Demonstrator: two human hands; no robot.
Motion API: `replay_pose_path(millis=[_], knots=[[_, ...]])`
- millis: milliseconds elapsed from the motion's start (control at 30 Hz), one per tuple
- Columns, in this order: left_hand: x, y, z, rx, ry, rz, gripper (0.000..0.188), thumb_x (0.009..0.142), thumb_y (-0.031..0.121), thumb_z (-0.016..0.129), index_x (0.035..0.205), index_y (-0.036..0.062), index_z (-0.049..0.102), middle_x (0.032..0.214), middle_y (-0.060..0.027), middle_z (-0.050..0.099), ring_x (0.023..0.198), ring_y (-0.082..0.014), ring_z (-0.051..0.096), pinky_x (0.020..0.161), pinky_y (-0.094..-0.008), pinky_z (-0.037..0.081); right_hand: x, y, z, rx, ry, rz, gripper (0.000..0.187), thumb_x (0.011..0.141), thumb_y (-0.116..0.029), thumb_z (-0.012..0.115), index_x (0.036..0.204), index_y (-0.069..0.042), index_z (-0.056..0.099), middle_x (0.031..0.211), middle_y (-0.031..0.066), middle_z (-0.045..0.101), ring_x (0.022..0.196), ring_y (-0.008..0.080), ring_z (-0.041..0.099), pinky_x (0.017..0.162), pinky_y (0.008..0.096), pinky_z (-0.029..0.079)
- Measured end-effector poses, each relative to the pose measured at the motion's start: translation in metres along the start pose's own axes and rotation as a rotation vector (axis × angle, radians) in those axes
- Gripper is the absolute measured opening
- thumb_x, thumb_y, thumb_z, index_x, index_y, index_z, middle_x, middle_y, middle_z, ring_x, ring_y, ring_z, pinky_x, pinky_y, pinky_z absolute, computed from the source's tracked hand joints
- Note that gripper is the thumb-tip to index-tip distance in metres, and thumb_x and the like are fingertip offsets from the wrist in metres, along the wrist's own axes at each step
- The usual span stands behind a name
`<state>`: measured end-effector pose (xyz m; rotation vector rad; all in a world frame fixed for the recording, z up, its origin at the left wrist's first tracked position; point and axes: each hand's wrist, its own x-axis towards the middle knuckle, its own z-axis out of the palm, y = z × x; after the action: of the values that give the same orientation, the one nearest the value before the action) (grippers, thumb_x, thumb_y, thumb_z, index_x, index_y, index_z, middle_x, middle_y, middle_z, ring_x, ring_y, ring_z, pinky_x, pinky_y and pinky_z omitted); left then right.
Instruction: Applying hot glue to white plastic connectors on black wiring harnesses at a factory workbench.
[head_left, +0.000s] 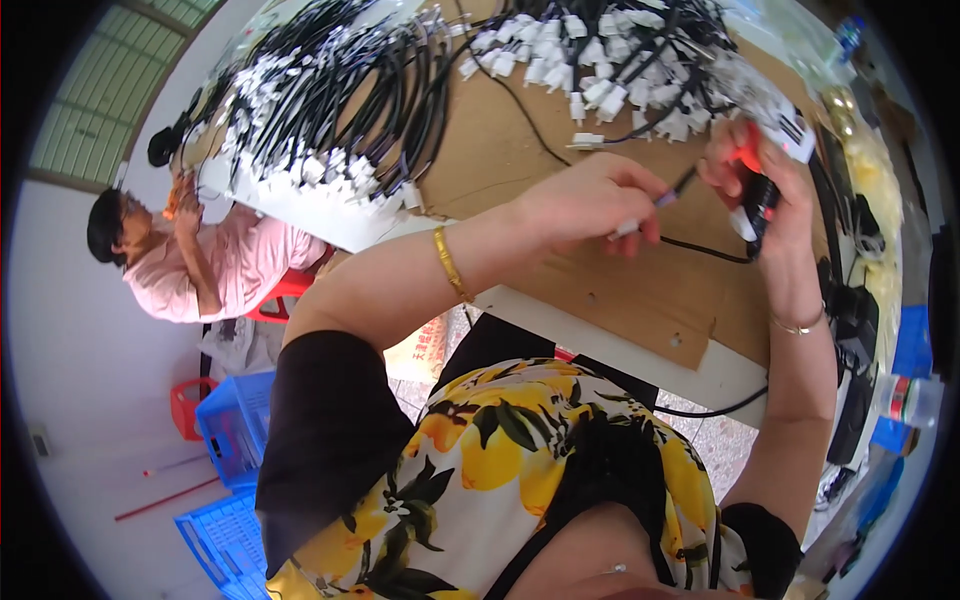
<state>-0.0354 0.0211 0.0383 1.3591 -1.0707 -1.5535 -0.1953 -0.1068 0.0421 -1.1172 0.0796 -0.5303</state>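
Observation:
My left hand [590,205] is closed around the end of a thin dark cable with a white connector [625,230], over the brown cardboard. My right hand [775,180], to its right, grips a black handheld tool [762,205] with a white patch. Red-orange light shows between the fingers at its upper end; the tool's exact kind cannot be made out. A dark cable [700,248] runs from near my left hand to the lower end of the tool. The piece pinched by the left fingers points toward the right hand, and the two hands are apart.
Bundles of black cables [405,110] with white connectors lie at the back left. More white connectors [600,60] are heaped at the back. Cardboard [640,300] covers the table. A white slotted box [790,130] is beside my right hand. Another person [200,250] sits at left, near blue crates [235,420].

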Motion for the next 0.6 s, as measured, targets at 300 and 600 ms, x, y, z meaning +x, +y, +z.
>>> replay_pose_path(millis=[300,600], knots=[[0.003,0.026,0.002,-0.265,0.105,0.373,0.016,0.083,0.008,0.045,0.095,0.0003,0.053,0.077,-0.0082,0.058,0.063,-0.0156,0.057,0.053,-0.0255,0.045,-0.006,-0.021,0.012,0.021,-0.192,-0.144,0.03,0.076,-0.033,0.056,0.081,-0.011,0.037,0.071,-0.0005,0.039,0.052,0.0074,0.037,0.057,0.0233,0.024],[0.036,0.017,-0.021,-0.435,0.395,0.437,0.025,0.083,0.008,0.046,0.107,-0.0005,0.047,0.082,-0.0101,0.056,0.067,-0.018,0.059,0.045,-0.0254,0.044,-0.004,-0.014,0.03,-0.073,-0.156,-0.105,0.032,0.074,-0.034,0.059,0.081,-0.01,0.039,0.073,-0.0011,0.04,0.05,0.0058,0.035,0.057,0.0225,0.024]])
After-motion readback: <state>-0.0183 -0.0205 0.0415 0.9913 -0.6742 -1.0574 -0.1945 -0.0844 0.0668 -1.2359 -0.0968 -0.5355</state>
